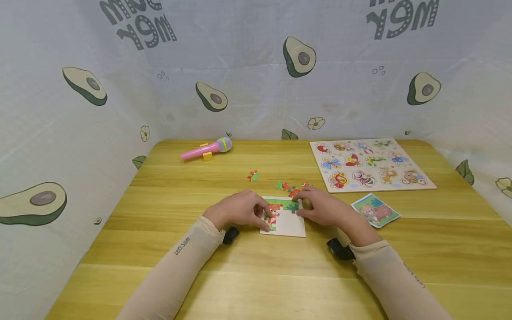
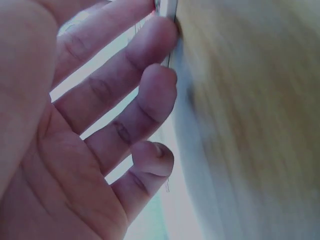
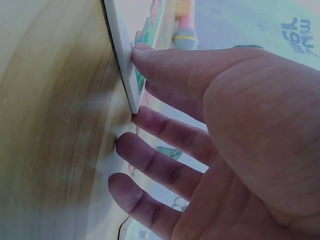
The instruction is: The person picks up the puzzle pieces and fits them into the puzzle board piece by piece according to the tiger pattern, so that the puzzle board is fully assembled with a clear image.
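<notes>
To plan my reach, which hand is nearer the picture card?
Right. The right hand is just left of the picture card; the left hand is at the left edge of the puzzle board.

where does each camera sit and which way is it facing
Head: worn on the head, facing forward and down at the tabletop; shows the left hand, right hand and both sleeves around the puzzle board.
Left wrist: on that wrist, looking past the left hand's palm side toward the tabletop; no other body part shows.
Right wrist: on that wrist, looking past the right hand at the board's corner, with the microphone beyond.
Shared: head and right wrist views both show the microphone and puzzle board.
</notes>
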{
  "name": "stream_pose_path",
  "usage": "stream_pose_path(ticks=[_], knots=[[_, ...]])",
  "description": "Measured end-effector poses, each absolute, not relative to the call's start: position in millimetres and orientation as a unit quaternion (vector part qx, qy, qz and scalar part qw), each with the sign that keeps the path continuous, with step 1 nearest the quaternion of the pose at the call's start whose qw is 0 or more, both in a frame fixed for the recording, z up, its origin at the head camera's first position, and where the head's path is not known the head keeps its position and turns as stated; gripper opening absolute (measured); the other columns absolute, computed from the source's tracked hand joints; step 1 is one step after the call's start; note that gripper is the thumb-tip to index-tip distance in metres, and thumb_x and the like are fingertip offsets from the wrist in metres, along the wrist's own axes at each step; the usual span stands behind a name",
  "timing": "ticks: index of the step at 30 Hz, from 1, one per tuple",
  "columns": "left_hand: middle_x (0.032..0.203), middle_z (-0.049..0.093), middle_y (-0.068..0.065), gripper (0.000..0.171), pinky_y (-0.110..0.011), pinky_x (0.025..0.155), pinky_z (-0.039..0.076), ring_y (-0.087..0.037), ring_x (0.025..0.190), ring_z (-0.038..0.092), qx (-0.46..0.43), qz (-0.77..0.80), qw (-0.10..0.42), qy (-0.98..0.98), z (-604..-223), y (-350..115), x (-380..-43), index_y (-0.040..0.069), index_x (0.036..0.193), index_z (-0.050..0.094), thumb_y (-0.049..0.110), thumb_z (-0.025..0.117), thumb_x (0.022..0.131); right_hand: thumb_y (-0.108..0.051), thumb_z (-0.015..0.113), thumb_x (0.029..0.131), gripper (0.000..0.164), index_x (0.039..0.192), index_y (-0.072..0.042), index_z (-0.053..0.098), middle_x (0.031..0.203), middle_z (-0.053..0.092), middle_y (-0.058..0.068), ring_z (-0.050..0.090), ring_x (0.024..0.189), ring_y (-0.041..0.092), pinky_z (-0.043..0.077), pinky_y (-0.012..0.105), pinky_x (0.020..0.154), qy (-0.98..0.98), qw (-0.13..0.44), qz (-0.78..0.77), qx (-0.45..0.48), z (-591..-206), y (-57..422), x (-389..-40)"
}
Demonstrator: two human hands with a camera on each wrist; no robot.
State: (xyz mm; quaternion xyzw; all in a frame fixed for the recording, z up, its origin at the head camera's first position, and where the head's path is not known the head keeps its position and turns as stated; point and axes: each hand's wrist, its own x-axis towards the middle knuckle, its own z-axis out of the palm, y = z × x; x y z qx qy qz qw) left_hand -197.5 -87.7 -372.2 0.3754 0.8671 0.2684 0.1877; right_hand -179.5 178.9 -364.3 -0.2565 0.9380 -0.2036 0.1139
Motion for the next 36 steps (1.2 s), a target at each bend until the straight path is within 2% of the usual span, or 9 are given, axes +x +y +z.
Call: stream_pose_path(ticks=[5, 8, 12, 16, 21, 24, 29, 32, 36], knots=[[0.069, 0.061, 0.009, 0.02, -0.024, 0.062, 0.045, -0.006, 0.064, 0.054, 0.388, 0.268, 0.186, 0.862, -373.3, -89.0, -198.8, 0.022, 0.095, 0.076, 0.031, 0.087, 0.081, -0.02, 0.071, 0.096, 0.038, 0.129, -0.004, 0.063, 0.121, 0.061, 0.014, 0.058, 0.088, 0.023, 0.05, 0.043, 0.081, 0.927, 0.134, -0.251, -0.245, -360.4, 185.3, -182.7], [0.07, 0.063, 0.009, 0.021, -0.024, 0.064, 0.046, -0.006, 0.066, 0.056, 0.383, 0.277, 0.195, 0.86, -372.6, -91.8, -199.8, 0.02, 0.098, 0.076, 0.03, 0.086, 0.082, -0.019, 0.072, 0.095, 0.04, 0.131, -0.002, 0.061, 0.12, 0.063, 0.015, 0.059, 0.083, 0.02, 0.05, 0.039, 0.076, 0.927, 0.132, -0.264, -0.231, -357.6, 190.2, -185.4], [0.079, 0.066, 0.007, 0.031, -0.026, 0.069, 0.048, -0.009, 0.073, 0.059, 0.358, 0.288, 0.198, 0.866, -371.0, -97.0, -200.9, 0.018, 0.105, 0.074, 0.032, 0.087, 0.081, -0.016, 0.071, 0.095, 0.043, 0.132, 0.002, 0.059, 0.122, 0.063, 0.02, 0.061, 0.088, 0.022, 0.05, 0.041, 0.08, 0.938, 0.11, -0.253, -0.21, -355.5, 195.2, -188.3], [0.099, 0.061, 0.004, 0.05, -0.028, 0.079, 0.047, -0.012, 0.087, 0.055, 0.349, 0.269, 0.175, 0.88, -372.0, -100.4, -202.4, 0.016, 0.118, 0.069, 0.038, 0.089, 0.077, -0.016, 0.07, 0.095, 0.046, 0.135, 0.003, 0.056, 0.127, 0.058, 0.024, 0.058, 0.087, 0.024, 0.049, 0.044, 0.081, 0.945, 0.098, -0.244, -0.193, -357.8, 198.0, -190.3], [0.125, 0.053, 0.002, 0.079, -0.031, 0.099, 0.041, -0.014, 0.11, 0.051, 0.345, 0.241, 0.168, 0.891, -373.7, -101.7, -203.0, 0.015, 0.136, 0.058, 0.047, 0.091, 0.072, -0.017, 0.07, 0.096, 0.049, 0.137, 0.004, 0.055, 0.136, 0.052, 0.028, 0.054, 0.111, 0.037, 0.043, 0.055, 0.098, 0.952, 0.09, -0.233, -0.175, -361.5, 198.7, -190.4], [0.135, 0.047, 0.002, 0.092, -0.031, 0.106, 0.038, -0.014, 0.117, 0.049, 0.344, 0.227, 0.171, 0.895, -374.3, -101.0, -202.4, 0.015, 0.145, 0.051, 0.052, 0.09, 0.071, -0.017, 0.069, 0.096, 0.051, 0.138, 0.006, 0.053, 0.139, 0.049, 0.03, 0.051, 0.119, 0.04, 0.039, 0.058, 0.103, 0.955, 0.087, -0.227, -0.171, -363.7, 199.1, -190.5], [0.137, 0.043, 0.0, 0.101, -0.03, 0.104, 0.039, -0.015, 0.112, 0.049, 0.352, 0.211, 0.177, 0.895, -374.6, -99.8, -201.6, 0.013, 0.151, 0.046, 0.056, 0.088, 0.07, -0.02, 0.066, 0.098, 0.057, 0.144, 0.008, 0.046, 0.144, 0.043, 0.033, 0.043, 0.131, 0.048, 0.033, 0.061, 0.107, 0.958, 0.081, -0.213, -0.176, -369.8, 200.4, -191.9], [0.138, 0.041, 0.0, 0.104, -0.03, 0.106, 0.038, -0.014, 0.117, 0.048, 0.355, 0.206, 0.179, 0.894, -374.5, -99.4, -201.9, 0.012, 0.152, 0.045, 0.058, 0.088, 0.07, -0.022, 0.063, 0.1, 0.058, 0.145, 0.009, 0.044, 0.145, 0.041, 0.034, 0.037, 0.135, 0.051, 0.03, 0.062, 0.109, 0.959, 0.078, -0.2, -0.185, -374.1, 200.1, -193.6], [0.139, 0.04, 0.0, 0.103, -0.029, 0.106, 0.037, -0.014, 0.12, 0.047, 0.357, 0.202, 0.178, 0.895, -374.5, -99.1, -202.5, 0.011, 0.152, 0.045, 0.058, 0.088, 0.07, -0.023, 0.061, 0.102, 0.056, 0.145, 0.009, 0.046, 0.146, 0.041, 0.033, 0.037, 0.135, 0.05, 0.03, 0.061, 0.109, 0.96, 0.075, -0.191, -0.191, -378.5, 199.5, -195.5]])
